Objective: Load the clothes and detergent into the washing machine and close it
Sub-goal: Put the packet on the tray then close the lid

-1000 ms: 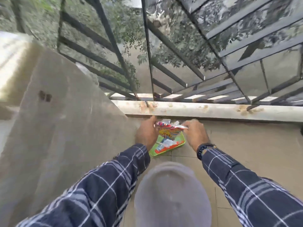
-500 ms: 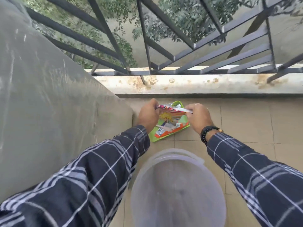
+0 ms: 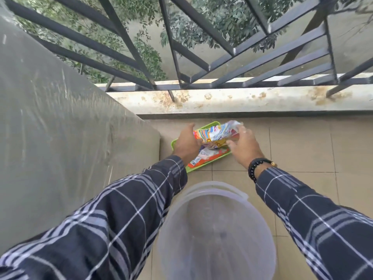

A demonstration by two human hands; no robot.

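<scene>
A colourful detergent packet [image 3: 217,133] is held low over a green tray [image 3: 207,163] that lies on the tiled floor by the balcony kerb. My left hand [image 3: 186,143] grips the packet's left end. My right hand [image 3: 244,146] pinches its right end, with a black bead bracelet on that wrist. More packets lie in the tray under the held one. A large bulk wrapped in a grey plastic cover [image 3: 60,138] fills the left side; what is under the cover is hidden.
A translucent plastic bucket [image 3: 217,229] stands on the floor tiles between my arms, close to me. A stained concrete kerb [image 3: 252,100] and dark metal railing [image 3: 201,57] close off the far side, with trees beyond.
The camera has tilted down, so the bucket and floor fill more of the view. Both hands have kept hold of the packet and tipped it over the tray.
</scene>
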